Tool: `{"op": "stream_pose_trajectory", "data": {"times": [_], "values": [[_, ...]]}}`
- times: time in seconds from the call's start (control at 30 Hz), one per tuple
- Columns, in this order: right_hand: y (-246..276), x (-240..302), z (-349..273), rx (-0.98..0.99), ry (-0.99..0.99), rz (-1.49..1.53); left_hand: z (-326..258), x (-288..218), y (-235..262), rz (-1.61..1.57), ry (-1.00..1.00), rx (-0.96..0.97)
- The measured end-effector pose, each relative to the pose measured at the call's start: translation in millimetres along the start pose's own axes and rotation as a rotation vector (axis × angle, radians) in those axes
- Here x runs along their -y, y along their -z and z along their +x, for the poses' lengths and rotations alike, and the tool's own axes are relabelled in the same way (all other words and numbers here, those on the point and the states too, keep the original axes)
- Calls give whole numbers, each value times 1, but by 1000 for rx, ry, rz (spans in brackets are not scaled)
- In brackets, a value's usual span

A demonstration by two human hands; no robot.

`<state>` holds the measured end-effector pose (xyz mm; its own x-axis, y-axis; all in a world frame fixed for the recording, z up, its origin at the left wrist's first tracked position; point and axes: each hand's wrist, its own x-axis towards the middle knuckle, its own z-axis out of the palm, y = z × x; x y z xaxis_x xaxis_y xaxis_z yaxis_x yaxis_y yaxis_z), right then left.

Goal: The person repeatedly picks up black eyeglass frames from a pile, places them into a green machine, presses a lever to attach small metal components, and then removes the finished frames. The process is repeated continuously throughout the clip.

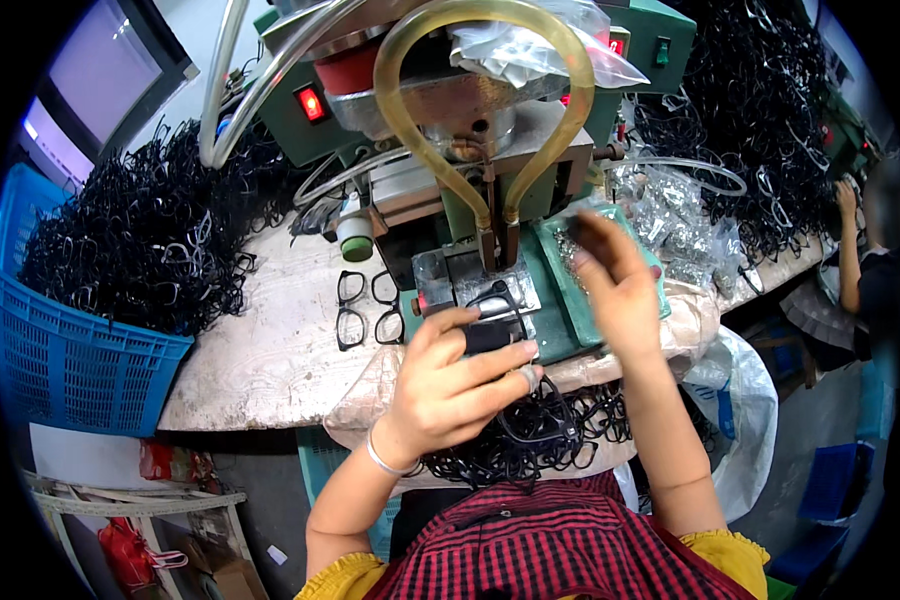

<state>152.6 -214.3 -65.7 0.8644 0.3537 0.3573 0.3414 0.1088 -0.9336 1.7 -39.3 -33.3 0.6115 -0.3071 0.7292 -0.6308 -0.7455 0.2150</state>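
At the front of a green bench machine (555,330), my left hand (455,385) grips a black eyeglass frame (545,435), which hangs below its fingers. Part of that frame is hidden behind the hand. A dark piece of frame (492,296) shows on the metal fixture, just past my fingertips and under two brass-coloured electrode tips (498,245). Over a green tray (582,312) of small metal parts is my right hand (620,290), its fingers bent and smeared by motion. Whether it holds a part cannot be made out.
Two black eyeglass frames (368,310) lie on the worn table (260,370) left of the machine. A blue basket (80,350) heaped with frames stands farther left. More frames (530,460) fill my lap area. Bags of small parts (670,220) lie right; another person's arm (850,250) shows beyond.
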Motion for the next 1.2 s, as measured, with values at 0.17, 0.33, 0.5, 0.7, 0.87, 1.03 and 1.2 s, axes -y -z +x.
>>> {"op": "stream_pose_trajectory", "data": {"times": [0.17,0.33,0.5,0.7,0.87,1.03,1.2], "values": [[73,-80,1,-330,-10,-303,0,8,1,-100,33,40],[71,-51,-36,-65,-53,-751,0,10,1,-113,54,67],[53,-59,-27,-79,202,-1074,-24,-15,-10,17,179,-25],[53,-62,-36,-227,63,-794,-69,36,23,543,540,-326],[45,-74,-23,-160,203,-741,-170,146,40,651,699,173],[46,-56,-37,-199,-5,-535,-200,231,123,1042,817,-38],[70,-47,-45,-234,-32,-585,-321,284,231,837,1397,133]]}}
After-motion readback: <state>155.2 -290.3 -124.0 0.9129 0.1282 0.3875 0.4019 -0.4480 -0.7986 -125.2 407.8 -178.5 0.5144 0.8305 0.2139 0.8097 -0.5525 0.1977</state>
